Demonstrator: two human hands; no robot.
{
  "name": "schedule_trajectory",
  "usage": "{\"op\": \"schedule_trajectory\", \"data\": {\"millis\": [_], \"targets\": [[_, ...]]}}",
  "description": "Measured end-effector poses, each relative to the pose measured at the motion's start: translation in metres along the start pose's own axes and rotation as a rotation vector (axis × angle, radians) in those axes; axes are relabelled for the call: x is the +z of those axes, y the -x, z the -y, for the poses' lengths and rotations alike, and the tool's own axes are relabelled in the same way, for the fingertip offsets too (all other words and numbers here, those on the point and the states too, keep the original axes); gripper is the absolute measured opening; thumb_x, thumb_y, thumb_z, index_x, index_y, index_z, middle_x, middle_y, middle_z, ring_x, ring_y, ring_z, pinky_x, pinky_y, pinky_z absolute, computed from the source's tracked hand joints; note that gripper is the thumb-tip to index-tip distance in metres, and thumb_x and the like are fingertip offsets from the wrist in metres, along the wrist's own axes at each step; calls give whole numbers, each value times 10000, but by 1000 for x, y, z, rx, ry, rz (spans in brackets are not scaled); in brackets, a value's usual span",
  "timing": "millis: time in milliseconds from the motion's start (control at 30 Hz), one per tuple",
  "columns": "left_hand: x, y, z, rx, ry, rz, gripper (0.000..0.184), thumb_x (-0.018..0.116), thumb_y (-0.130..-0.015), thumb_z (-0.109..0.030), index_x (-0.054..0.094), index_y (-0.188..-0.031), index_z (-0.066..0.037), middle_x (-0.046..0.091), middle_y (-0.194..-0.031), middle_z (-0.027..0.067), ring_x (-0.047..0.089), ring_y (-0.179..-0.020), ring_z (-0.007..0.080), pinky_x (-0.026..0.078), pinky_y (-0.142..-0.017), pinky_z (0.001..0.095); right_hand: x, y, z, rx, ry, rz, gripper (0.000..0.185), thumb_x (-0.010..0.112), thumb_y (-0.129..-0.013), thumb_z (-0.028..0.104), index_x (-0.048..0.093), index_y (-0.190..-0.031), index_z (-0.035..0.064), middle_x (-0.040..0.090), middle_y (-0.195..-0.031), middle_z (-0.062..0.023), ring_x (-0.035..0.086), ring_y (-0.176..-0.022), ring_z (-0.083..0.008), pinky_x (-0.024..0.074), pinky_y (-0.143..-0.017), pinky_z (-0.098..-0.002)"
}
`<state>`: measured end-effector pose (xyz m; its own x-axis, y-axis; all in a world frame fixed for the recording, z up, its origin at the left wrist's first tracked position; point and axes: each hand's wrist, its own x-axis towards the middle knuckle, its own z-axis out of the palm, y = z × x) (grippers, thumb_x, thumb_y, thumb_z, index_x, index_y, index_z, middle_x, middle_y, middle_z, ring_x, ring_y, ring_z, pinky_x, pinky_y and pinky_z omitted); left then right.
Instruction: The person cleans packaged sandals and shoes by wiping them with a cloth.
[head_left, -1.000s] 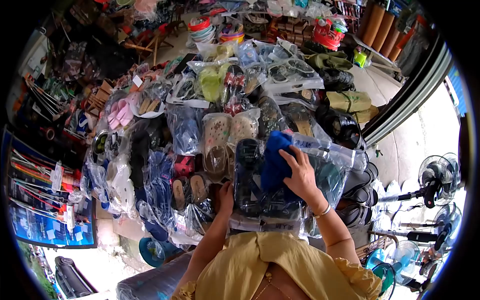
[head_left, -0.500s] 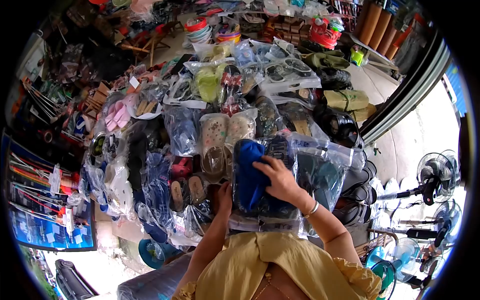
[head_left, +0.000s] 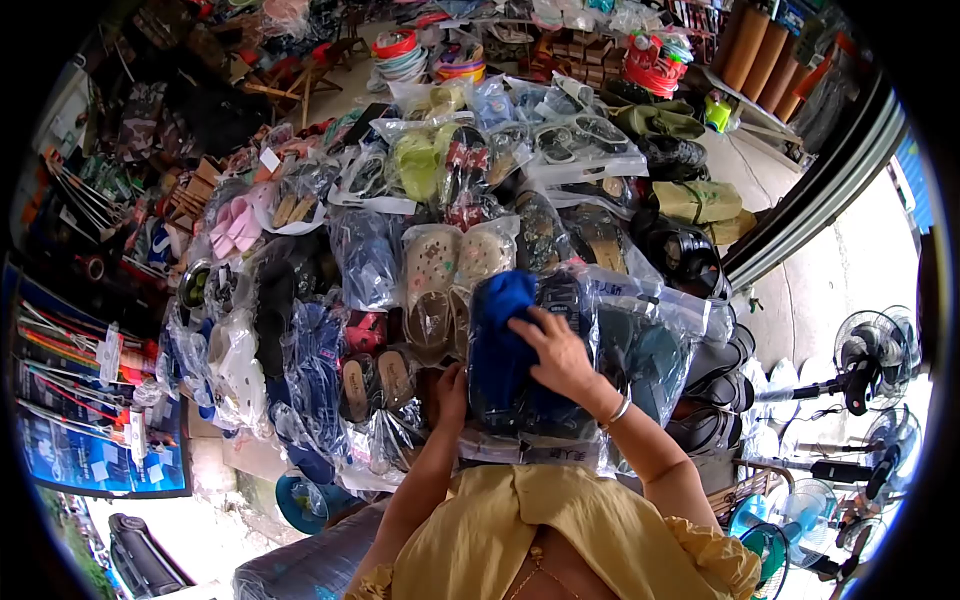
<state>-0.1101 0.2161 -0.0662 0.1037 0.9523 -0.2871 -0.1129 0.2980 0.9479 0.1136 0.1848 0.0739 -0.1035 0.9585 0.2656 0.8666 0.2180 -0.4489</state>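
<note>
Crumpled blue cloth (head_left: 500, 335) atop plastic-bagged dark slippers (head_left: 560, 300)

We are reading few marks, all of them small. At five o'clock, we are finding printed Chinese characters on the lower strip (head_left: 545, 453) of the clear bag nearest the person; 人 is showing in the group, while its neighbours are staying uncertain. Toward three o'clock, we are seeing dark characters on the upper strip (head_left: 615, 287) of a clear bag, again with 人 among them, the others being too blurred to name. At eight o'clock, we are noticing insole print on the tan slippers (head_left: 396, 372), which is looking too small to read.
</note>
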Motion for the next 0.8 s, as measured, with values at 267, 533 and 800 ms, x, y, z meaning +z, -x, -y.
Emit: {"op": "schedule_trajectory", "data": {"millis": [267, 533, 800], "targets": [[-2, 0, -1, 54, -97, 22, 223, 537, -1018, -184, 654, -1098, -12, 652, -970, 28, 592, -893, 112, 456, -829, 263, -41, 4, -7, 20, -86, -89, 835, 734, -601, 6, 533, -1392, 182, 485, -1396, -175, 528, -1176, -417, 518, -970, -470], [-1, 2, -1, 11, 17, -3, 191, 539, -1018, -149, 662, -1039, -5, 635, -887, -3, 559, -821, 83, 451, -769, 254, -62, -3, -22, 200, 152, -243, 827, 739, -598, -28, 555, -1382, 160, 499, -1393, -171, 527, -1173, -412, 505, -957, -463], [-2, -1, 0, 64, -50, -12, 203, 526, -1021, -143, 667, -1050, 1, 627, -892, 2, 556, -831, 91, 448, -774, 258, -49, 25, -49, 168, 32, -96, 768, 705, -650, -5, 565, -1385, 168, 518, -1376, -194, 532, -1200, -433, 483, -1024, -468]]}}
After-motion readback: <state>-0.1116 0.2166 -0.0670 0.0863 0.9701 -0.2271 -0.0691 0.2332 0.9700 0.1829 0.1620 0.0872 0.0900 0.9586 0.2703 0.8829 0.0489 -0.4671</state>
